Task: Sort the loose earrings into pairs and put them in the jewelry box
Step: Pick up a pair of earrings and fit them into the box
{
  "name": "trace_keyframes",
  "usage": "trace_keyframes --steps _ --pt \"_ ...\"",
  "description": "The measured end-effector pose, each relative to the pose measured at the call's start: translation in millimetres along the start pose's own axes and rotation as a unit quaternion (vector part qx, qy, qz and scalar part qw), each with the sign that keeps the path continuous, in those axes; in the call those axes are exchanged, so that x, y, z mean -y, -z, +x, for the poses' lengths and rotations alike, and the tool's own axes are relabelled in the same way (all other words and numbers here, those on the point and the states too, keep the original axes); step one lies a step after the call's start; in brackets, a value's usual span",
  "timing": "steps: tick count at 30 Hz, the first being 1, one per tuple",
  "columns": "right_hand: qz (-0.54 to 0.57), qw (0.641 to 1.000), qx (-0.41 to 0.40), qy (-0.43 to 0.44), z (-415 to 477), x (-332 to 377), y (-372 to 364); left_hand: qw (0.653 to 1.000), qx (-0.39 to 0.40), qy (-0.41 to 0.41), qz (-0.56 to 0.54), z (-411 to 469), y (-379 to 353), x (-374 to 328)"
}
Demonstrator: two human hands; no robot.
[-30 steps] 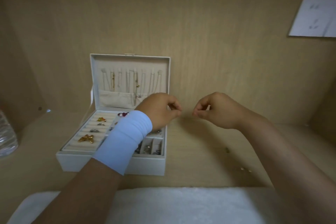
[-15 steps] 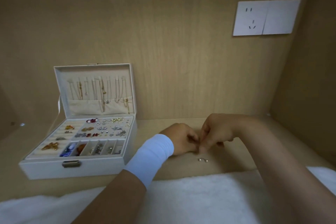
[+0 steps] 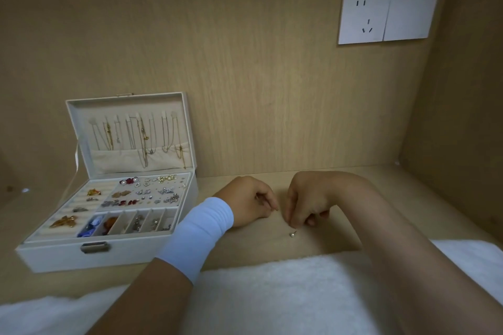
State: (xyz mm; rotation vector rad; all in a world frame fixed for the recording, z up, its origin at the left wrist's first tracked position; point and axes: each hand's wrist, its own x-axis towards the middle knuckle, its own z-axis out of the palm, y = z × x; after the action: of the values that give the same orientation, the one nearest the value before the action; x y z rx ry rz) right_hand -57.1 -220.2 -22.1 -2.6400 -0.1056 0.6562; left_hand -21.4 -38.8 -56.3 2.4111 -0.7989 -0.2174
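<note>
Head view: left hand [image 3: 245,200] and right hand [image 3: 309,198], fingers [image 3: 295,215] pinched together, contents too tiny, indiscernible.

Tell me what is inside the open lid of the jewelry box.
Thin chain necklaces hang in a row inside the lid. A fabric pocket across its bottom covers some chains' lower ends.

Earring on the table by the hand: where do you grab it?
Pinch the earring by its round bead, coming straight down from above. It lies flat on the table, and its thin post looks too fine to grip.
</note>
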Motion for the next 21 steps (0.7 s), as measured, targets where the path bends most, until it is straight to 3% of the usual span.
trace_keyframes --steps 10,16,21 --pt "0.004 0.997 -0.072 0.005 1.1 -2.9 6.2 0.993 0.098 -0.03 0.05 -4.1 -19.4 -25.8" --pt "0.009 0.993 -0.11 0.028 2.5 3.4 3.4 0.995 0.079 -0.042 0.047 -4.9 -10.9 -19.1" --pt "0.036 0.984 -0.155 0.082 4.3 17.3 -1.5 0.999 -0.006 -0.036 -0.003 -13.6 30.1 -4.6"
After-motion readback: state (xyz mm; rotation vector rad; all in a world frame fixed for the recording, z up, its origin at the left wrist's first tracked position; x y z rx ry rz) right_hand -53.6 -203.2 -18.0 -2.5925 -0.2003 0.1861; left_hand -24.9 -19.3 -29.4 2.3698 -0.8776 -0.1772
